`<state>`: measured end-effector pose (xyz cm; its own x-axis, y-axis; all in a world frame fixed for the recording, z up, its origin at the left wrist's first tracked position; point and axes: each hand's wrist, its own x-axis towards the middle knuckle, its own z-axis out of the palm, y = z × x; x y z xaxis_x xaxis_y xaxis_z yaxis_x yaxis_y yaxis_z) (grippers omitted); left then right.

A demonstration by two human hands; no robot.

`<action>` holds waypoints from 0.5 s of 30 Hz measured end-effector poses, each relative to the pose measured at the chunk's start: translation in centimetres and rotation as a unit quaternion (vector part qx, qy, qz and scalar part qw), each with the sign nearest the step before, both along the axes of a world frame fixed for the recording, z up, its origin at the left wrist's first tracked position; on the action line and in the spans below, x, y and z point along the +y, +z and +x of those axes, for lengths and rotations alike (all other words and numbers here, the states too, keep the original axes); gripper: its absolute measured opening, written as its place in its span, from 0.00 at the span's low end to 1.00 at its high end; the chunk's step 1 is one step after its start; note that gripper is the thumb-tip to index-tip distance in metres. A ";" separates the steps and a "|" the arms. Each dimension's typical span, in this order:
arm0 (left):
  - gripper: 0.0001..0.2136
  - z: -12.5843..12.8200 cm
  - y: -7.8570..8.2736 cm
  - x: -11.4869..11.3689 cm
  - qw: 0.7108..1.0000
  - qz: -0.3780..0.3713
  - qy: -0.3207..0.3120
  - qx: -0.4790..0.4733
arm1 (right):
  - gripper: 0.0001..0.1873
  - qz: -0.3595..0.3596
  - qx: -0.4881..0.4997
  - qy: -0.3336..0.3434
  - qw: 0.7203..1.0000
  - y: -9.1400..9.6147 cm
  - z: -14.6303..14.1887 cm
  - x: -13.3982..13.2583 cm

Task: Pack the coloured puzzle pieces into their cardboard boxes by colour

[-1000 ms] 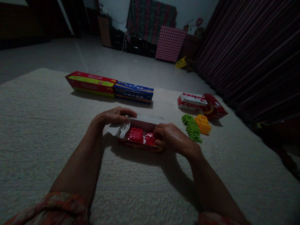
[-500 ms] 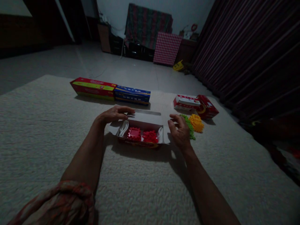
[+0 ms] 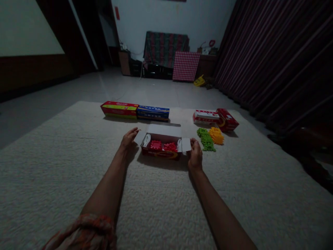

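An open cardboard box (image 3: pixel 161 154) stands on the quilted mat in front of me, its long lid flap (image 3: pixel 166 129) tipped back. Inside lie red plastic toy pieces (image 3: pixel 156 144), with a folded white bundle (image 3: pixel 147 140) at the left end and another white bundle (image 3: pixel 179 145) at the right. My left hand (image 3: pixel 128 139) is beside the left end flap (image 3: pixel 139 137), fingers stretched out against its outer side. At the other end, my right hand (image 3: pixel 195 156) touches the outer edge of the right flap (image 3: pixel 186 144) with slightly bent fingers, not wrapped round it.
Beyond the box lie a red and yellow-green carton (image 3: pixel 119 109) and a blue carton (image 3: pixel 153 113), end to end. To the right are a white-and-red box (image 3: pixel 206 117), a red box (image 3: pixel 228 120), green pieces (image 3: pixel 206 139) and yellow pieces (image 3: pixel 216 135). A dark curtain (image 3: pixel 247 52) hangs at right.
My left hand has moved from the lid's left corner down to the left end flap. My right hand has come against the right flap. Both end flaps are raised more. The view has tilted up.
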<state>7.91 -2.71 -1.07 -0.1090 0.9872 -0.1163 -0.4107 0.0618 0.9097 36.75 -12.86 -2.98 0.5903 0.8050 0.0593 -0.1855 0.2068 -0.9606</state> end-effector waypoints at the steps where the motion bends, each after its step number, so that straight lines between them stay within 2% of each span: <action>1: 0.18 0.3 -0.1 -0.5 1.000 0.009 -0.011 -0.009 | 0.34 0.008 -0.010 0.006 1.000 -0.2 -0.3 -0.1; 6: 0.22 2.2 0.3 -1.9 0.997 0.031 -0.063 -0.009 | 0.34 0.058 -0.129 0.003 0.990 -0.7 -1.3 -0.8; 11: 0.31 3.2 0.5 -2.0 0.995 0.026 -0.091 0.019 | 0.34 0.084 -0.203 0.070 0.973 -0.3 -1.4 -1.6; 15: 0.34 3.0 0.4 -1.8 0.993 0.016 -0.104 0.058 | 0.30 0.105 -0.252 0.089 0.958 -0.6 -1.4 -1.4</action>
<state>10.94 -4.48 -0.67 0.0867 0.9928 -0.0822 -0.2846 0.1038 0.9530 35.31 -14.22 -3.55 0.2984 0.8295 0.4720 0.2400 0.4134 -0.8783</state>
